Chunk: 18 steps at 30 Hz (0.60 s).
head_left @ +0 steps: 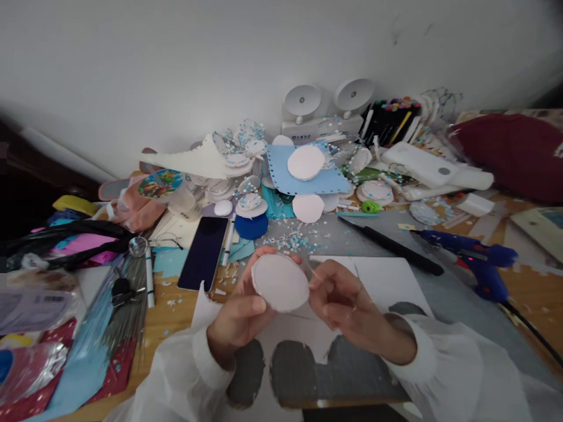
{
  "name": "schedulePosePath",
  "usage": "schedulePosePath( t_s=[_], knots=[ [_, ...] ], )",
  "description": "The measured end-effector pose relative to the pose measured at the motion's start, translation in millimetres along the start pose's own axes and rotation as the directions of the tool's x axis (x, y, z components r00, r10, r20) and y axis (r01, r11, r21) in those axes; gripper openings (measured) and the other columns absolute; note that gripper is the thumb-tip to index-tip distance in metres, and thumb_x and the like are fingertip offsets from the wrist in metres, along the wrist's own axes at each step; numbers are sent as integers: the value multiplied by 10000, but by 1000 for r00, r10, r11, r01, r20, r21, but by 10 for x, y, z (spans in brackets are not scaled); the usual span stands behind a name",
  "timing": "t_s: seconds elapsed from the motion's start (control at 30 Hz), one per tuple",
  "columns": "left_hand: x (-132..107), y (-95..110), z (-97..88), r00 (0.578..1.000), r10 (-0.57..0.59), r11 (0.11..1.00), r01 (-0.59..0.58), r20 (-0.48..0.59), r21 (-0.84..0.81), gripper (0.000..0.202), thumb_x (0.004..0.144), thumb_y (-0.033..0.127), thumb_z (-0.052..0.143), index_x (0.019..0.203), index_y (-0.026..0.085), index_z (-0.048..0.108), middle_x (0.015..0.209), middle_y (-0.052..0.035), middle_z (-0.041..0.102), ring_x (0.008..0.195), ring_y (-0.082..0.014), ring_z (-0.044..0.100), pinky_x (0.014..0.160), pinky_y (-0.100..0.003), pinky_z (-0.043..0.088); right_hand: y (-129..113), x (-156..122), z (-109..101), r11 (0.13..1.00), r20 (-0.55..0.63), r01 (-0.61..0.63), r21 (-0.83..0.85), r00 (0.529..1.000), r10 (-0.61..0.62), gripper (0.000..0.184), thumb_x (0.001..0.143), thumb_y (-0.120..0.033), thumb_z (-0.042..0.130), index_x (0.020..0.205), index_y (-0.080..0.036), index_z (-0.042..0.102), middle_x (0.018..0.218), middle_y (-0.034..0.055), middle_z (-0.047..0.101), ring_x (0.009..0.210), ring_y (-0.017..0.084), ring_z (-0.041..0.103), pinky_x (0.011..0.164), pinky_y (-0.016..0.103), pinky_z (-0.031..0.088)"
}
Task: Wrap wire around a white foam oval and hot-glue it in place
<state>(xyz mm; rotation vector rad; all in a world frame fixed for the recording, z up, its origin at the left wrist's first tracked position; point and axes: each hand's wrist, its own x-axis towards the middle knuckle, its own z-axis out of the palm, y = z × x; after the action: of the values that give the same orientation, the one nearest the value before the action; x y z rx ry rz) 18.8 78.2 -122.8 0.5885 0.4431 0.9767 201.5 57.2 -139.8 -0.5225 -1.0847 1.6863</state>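
Observation:
My left hand [240,316] holds a white foam disc [280,282] by its left rim, fingers curled behind it. My right hand [341,302] is at the disc's right edge, its fingers pinched together on something thin that I cannot make out. Both hands hover over a white sheet [387,281] with round holes cut out of it [292,369]. More white discs [307,162] lie on a light blue sheet [281,173] farther back.
A dark phone [203,253] lies left of the hands. A blue glue gun [477,261] and a black pen [391,245] lie to the right. Confetti scraps [294,239], markers [389,120], a white lamp [323,108] and paper clutter crowd the back; coloured sheets [65,351] lie at the left.

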Motion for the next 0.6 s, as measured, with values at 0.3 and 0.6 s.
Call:
schedulePosePath(
  t_s=[0.3, 0.6],
  knots=[
    [17, -12, -18, 997, 32, 994, -39, 66, 98, 623, 592, 234, 849, 1114, 286, 512, 1135, -51, 652, 1029, -242, 635, 788, -276, 490, -78, 16, 33, 993, 17, -71, 93, 997, 69, 131, 863, -351, 656, 905, -233, 697, 435, -104, 388, 323, 12, 272, 347, 137, 207],
    [-6, 15, 31, 993, 28, 968, -56, 115, 245, 619, 579, 319, 866, 1147, 283, 622, 1182, -49, 643, 1000, -195, 618, 817, -249, 478, -172, 50, 71, 983, 11, -107, 146, 994, 106, 134, 837, -369, 685, 850, -239, 716, 404, -112, 337, 308, 7, 205, 336, 147, 164]
  ],
)
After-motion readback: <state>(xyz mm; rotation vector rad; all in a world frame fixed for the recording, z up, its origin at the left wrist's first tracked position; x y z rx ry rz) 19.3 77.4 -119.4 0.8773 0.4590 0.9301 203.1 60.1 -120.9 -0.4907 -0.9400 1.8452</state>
